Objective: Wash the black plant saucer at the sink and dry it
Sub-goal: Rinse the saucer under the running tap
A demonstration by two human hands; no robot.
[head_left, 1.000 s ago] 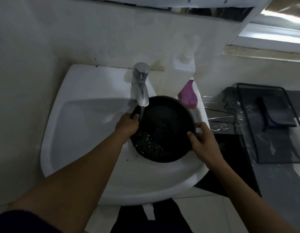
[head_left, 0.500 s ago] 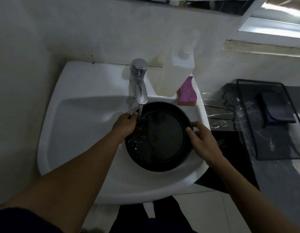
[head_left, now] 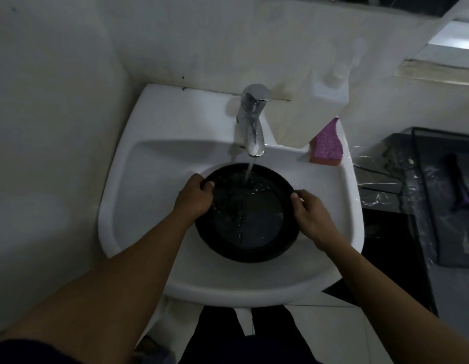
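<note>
Black saucer (head_left: 250, 219) in the sink (head_left: 154, 166), under the running faucet (head_left: 251, 122). Left hand (head_left: 194, 198) and right hand (head_left: 311, 216) grip opposite rims. Pink sponge (head_left: 326, 145) and white bottle (head_left: 317, 106) right of faucet.

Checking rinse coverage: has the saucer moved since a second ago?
Yes. The saucer has slid left relative to the tap: the stream struck by its left rim, now it lands near the far middle.
</note>
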